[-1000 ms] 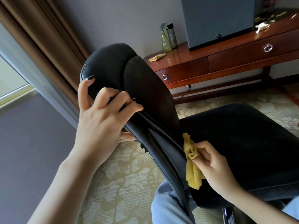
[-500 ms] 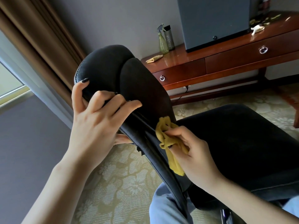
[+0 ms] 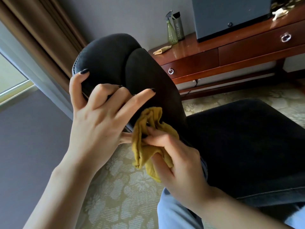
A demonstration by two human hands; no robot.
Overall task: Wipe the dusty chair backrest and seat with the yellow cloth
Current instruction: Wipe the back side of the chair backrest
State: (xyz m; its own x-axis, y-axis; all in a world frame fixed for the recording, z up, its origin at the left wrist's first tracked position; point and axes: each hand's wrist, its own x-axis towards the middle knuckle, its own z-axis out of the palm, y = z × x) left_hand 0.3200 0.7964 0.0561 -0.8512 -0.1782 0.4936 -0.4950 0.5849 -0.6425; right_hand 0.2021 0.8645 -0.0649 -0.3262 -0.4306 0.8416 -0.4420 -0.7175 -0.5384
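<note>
Our left hand (image 3: 97, 128) grips the black padded chair backrest (image 3: 132, 75); our right hand (image 3: 178, 162) presses the bunched yellow cloth (image 3: 145, 142) on its near edge.

daylight comes in from the window (image 3: 9, 76) at far left; room evenly, moderately bright. glare streaks on the glossy worktop (image 3: 186, 47) far right. black chair backrest (image 3: 107, 60) and seat (image 3: 247, 142) go very dark, little texture visible. yellow cloth (image 3: 146, 129) well exposed. slight motion blur on left hand (image 3: 97, 128) fingers (image 3: 138, 100). wide-angle bend tilts and curves the curtain (image 3: 41, 30) and wall lines near edges.
</note>
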